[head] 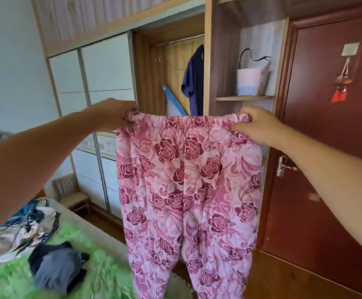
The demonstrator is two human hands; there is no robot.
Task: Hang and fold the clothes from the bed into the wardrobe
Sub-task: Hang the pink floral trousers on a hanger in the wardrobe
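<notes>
Hanging full-length, pink rose-print quilted trousers (186, 190), waistband pinched by left hand (113, 114) and right hand (260, 126).

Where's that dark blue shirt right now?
Head view, upper centre: the dark blue shirt hangs inside the open wardrobe, above the pink floral trousers and left of the shelf holding a pink bag.

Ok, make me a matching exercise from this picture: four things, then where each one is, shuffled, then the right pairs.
1. pink rose-patterned quilted trousers
2. dark navy short-sleeved shirt
3. pale pink bag with black handle
4. grey and black heap of clothes

A. on the wooden shelf
B. on the green bedspread
C. held up by the left hand and right hand
D. hanging inside the open wardrobe

Pairs: 1-C, 2-D, 3-A, 4-B.
</notes>
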